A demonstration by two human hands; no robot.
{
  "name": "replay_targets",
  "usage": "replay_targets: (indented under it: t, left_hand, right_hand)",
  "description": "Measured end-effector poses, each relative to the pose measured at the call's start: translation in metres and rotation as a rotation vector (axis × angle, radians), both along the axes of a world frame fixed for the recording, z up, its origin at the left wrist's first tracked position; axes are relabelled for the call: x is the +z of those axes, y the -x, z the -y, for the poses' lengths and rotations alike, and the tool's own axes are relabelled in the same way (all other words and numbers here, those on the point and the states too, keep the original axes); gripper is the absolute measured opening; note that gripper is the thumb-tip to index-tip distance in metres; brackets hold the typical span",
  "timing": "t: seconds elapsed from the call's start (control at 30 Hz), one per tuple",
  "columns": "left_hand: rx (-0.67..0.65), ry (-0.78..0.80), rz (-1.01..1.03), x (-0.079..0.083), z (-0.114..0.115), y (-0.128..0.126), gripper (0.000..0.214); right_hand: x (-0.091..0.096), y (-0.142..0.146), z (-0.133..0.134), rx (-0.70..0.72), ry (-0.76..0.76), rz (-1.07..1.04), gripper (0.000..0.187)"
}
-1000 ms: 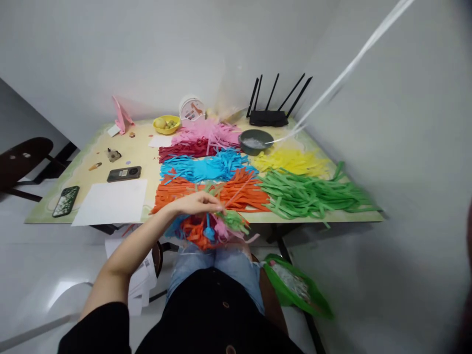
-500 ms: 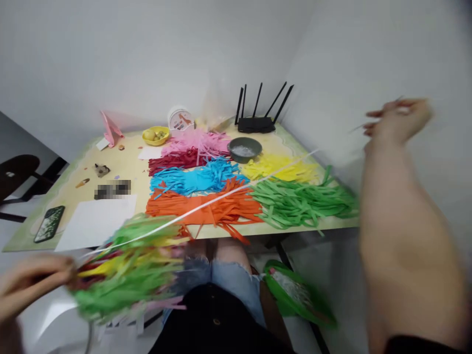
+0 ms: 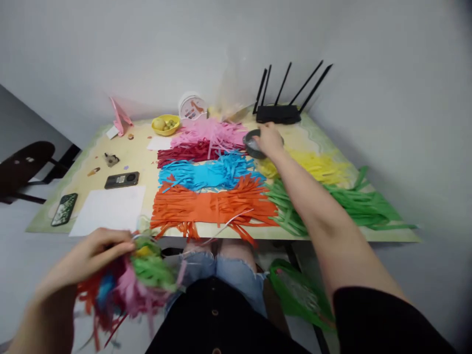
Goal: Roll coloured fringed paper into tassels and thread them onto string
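Observation:
My left hand (image 3: 86,255) is closed on a bunch of mixed coloured paper strips (image 3: 129,282), held low at the left, off the table and above my lap. A thin white string (image 3: 228,223) trails from that side across the table's front edge. My right hand (image 3: 268,139) reaches far across the table and rests on the rim of a dark grey bowl (image 3: 252,145); its fingers curl over the bowl, and I cannot make out whether they hold anything. Piles of strips lie between: pink (image 3: 210,132), dark red (image 3: 188,152), blue (image 3: 206,173), orange (image 3: 206,206), yellow (image 3: 320,167), green (image 3: 354,204).
A black router (image 3: 278,113) stands at the back by the wall. A yellow bowl (image 3: 165,124), a white tub (image 3: 191,107), a pink stand (image 3: 120,115), a white sheet (image 3: 110,209), a dark device (image 3: 121,180) and a phone (image 3: 65,209) lie left. A green bag (image 3: 295,290) sits below.
My right hand came down from high at the right to the grey bowl. The left hand with the strip bunch stayed low at the left, and the string went slack.

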State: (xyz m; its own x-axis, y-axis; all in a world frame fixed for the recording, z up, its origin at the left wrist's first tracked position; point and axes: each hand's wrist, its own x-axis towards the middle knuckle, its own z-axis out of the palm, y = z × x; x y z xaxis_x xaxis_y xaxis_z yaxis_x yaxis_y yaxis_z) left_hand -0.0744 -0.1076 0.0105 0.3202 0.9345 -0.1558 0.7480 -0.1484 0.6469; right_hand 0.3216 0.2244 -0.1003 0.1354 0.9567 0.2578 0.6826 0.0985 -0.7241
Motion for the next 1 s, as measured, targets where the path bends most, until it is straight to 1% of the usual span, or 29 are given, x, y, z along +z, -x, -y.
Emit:
replay_targets:
  t: [0.03, 0.07, 0.1, 0.13, 0.17, 0.2, 0.23, 0.27, 0.33, 0.37, 0.4, 0.43, 0.5, 0.53, 0.6, 0.63, 0.67, 0.73, 0.77, 0.8, 0.83, 0.9, 0.93, 1.0]
  left_hand:
    - [-0.036, 0.054, -0.011, -0.008, -0.01, -0.014, 0.037]
    - [-0.055, 0.08, -0.015, -0.016, -0.019, -0.028, 0.038]
    - [-0.065, 0.088, -0.013, -0.024, -0.027, -0.041, 0.039]
    - [-0.059, 0.082, -0.009, -0.031, -0.033, -0.053, 0.04]
    - [-0.045, 0.071, -0.001, -0.037, -0.039, -0.063, 0.039]
    - [-0.026, 0.047, 0.013, -0.043, -0.043, -0.072, 0.039]
    - [-0.01, 0.022, 0.029, -0.048, -0.046, -0.08, 0.037]
    - [-0.001, -0.005, 0.049, -0.052, -0.048, -0.087, 0.036]
    - [-0.004, -0.05, 0.094, -0.059, -0.049, -0.098, 0.034]
    - [-0.012, -0.062, 0.119, -0.061, -0.048, -0.101, 0.035]
    - [-0.018, -0.068, 0.146, -0.064, -0.047, -0.103, 0.035]
    - [-0.014, -0.074, 0.168, -0.065, -0.045, -0.102, 0.035]
    - [0.035, -0.087, 0.174, -0.067, -0.04, -0.093, 0.032]
    - [0.072, -0.098, 0.154, -0.068, -0.037, -0.085, 0.033]
    - [0.135, -0.136, 0.099, -0.067, -0.034, -0.063, 0.036]
    - [0.141, -0.143, 0.079, -0.066, -0.033, -0.052, 0.036]
    - [0.105, -0.119, 0.068, -0.064, -0.033, -0.041, 0.038]
    - [-0.062, 0.027, 0.049, -0.057, -0.034, -0.022, 0.042]
    - [-0.147, 0.107, 0.031, -0.052, -0.035, -0.014, 0.043]
    - [-0.199, 0.159, 0.007, -0.047, -0.036, -0.008, 0.043]
    - [-0.208, 0.166, -0.01, -0.041, -0.036, -0.003, 0.042]
    - [-0.149, 0.093, -0.017, -0.03, -0.035, 0.002, 0.042]
    - [-0.139, 0.074, -0.016, -0.026, -0.033, 0.003, 0.042]
    - [-0.208, 0.119, -0.025, -0.02, -0.03, 0.003, 0.042]
  right_hand:
    - [0.007, 0.019, 0.02, 0.104, -0.017, 0.011, 0.027]
    - [0.015, 0.039, 0.046, 0.294, -0.043, 0.005, 0.024]
    - [0.021, 0.057, 0.075, 0.534, -0.043, -0.034, 0.024]
    - [0.027, 0.073, 0.107, 0.781, 0.003, -0.082, 0.027]
    - [0.03, 0.086, 0.138, 0.989, 0.083, -0.105, 0.03]
    - [0.031, 0.096, 0.167, 1.128, 0.17, -0.108, 0.035]
    - [0.031, 0.103, 0.192, 1.194, 0.247, -0.099, 0.04]
    - [0.03, 0.107, 0.211, 1.203, 0.301, -0.08, 0.038]
    - [0.028, 0.108, 0.233, 1.139, 0.366, -0.047, 0.026]
    - [0.027, 0.105, 0.237, 1.101, 0.377, -0.033, 0.018]
    - [0.027, 0.1, 0.238, 1.074, 0.373, -0.022, 0.015]
    - [0.028, 0.093, 0.237, 1.065, 0.363, -0.013, 0.018]
    - [0.032, 0.072, 0.234, 1.057, 0.318, -0.005, 0.027]
    - [0.034, 0.06, 0.234, 1.031, 0.292, -0.008, 0.032]
    - [0.037, 0.036, 0.234, 0.937, 0.271, -0.005, 0.04]
    - [0.038, 0.025, 0.235, 0.895, 0.279, 0.016, 0.044]
    - [0.039, 0.017, 0.237, 0.889, 0.304, 0.057, 0.046]
    - [0.043, 0.005, 0.241, 0.977, 0.374, 0.172, 0.046]
    - [0.046, 0.002, 0.243, 1.02, 0.387, 0.219, 0.045]
    - [0.05, 0.0, 0.246, 1.026, 0.372, 0.247, 0.045]
    - [0.055, -0.001, 0.249, 0.986, 0.325, 0.254, 0.045]
    - [0.064, 0.001, 0.255, 0.878, 0.208, 0.24, 0.044]
    - [0.067, 0.002, 0.258, 0.879, 0.187, 0.246, 0.044]
    - [0.073, 0.004, 0.264, 0.965, 0.212, 0.281, 0.043]
